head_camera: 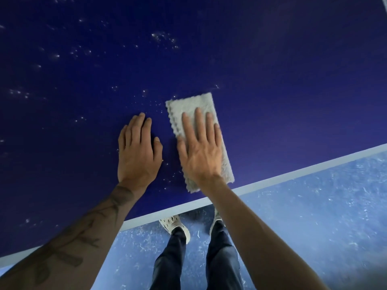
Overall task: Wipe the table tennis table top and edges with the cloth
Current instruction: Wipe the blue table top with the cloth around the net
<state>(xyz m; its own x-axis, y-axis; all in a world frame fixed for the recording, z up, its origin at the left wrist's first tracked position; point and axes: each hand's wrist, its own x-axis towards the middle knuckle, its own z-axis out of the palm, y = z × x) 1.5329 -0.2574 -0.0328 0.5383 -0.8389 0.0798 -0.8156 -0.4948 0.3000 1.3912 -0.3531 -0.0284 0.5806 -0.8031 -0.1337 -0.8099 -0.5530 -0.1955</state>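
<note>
The right hand (200, 149) lay flat, fingers straight, pressing the folded cloth (198, 105) onto the bench (293, 80) near its white edge (314, 164). The left hand (137, 149) rested open beside it. White specks (163, 38) dotted the left side, so much seemingly remained unwiped

Pale blue floor (303, 216), mottled with white scuffs and scratches, under dim, even, bluish light.
</note>
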